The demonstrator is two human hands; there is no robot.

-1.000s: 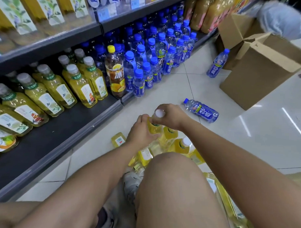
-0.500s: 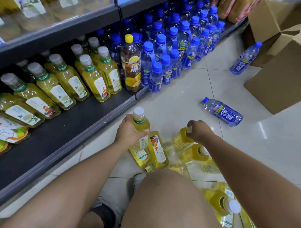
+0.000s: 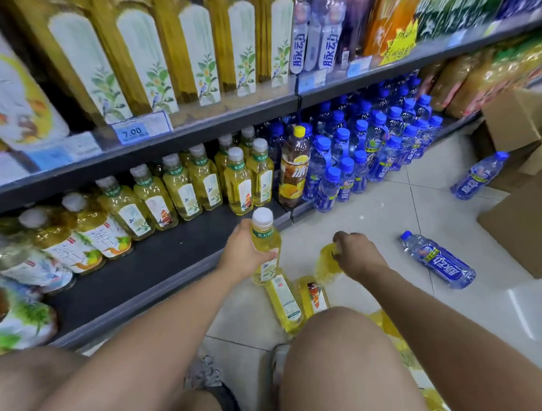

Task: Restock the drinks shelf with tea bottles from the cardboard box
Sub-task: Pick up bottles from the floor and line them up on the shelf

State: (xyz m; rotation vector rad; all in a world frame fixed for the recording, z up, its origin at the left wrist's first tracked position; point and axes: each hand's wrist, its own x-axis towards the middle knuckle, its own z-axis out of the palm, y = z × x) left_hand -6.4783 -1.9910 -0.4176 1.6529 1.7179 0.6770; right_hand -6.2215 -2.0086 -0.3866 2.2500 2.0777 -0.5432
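My left hand [image 3: 245, 253] grips an upright yellow tea bottle [image 3: 264, 245] with a white cap, held just off the front edge of the dark bottom shelf [image 3: 132, 268]. My right hand [image 3: 355, 254] is closed over the top of a second tea bottle [image 3: 327, 265] on the floor. Two more tea bottles [image 3: 283, 298] lie flat on the tiles between my hands and my knee. Rows of the same tea bottles [image 3: 184, 190] stand at the back of the shelf. A cardboard box [image 3: 521, 223] stands at the right edge.
Blue-capped water bottles [image 3: 366, 153] fill the shelf to the right, beside a brown lemon tea bottle [image 3: 294, 172]. One blue bottle [image 3: 439, 262] lies on the floor; another [image 3: 476, 175] leans by the boxes. More boxes [image 3: 518, 118] sit at far right. My knees fill the foreground.
My left hand has lifted its tea bottle up and toward the shelf edge. My right hand has stayed on the floor bottle's top. The view has tilted up toward the shelves.
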